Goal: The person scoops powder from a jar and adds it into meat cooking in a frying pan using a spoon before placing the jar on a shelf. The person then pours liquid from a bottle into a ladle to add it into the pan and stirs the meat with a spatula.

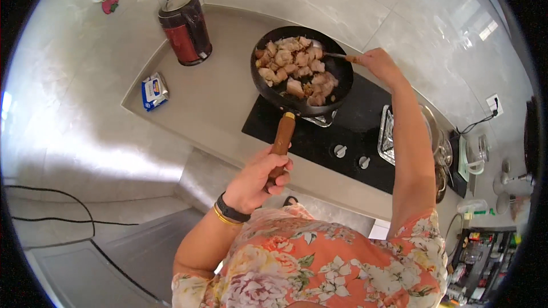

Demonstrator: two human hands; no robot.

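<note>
My left hand [261, 177] is closed around the brown wooden handle [283, 134] of a black wok [261, 83]. Chunks of pale, lightly browned meat [291, 62] lie in the wok, above the left part of a black glass gas hob [364, 115]. In my right hand [379, 65] is the wooden grip of a metal spatula [336, 55], which reaches over the wok's far right rim. Its blade sits among the meat, partly covered by it.
A red and black electric kettle [184, 36] and a blue and white packet [154, 91] stand on the counter at left. Beyond my right arm are a foil burner liner [386, 134], metal pots [443, 149] and a glass jug [477, 154]. Tiled walls border the counter.
</note>
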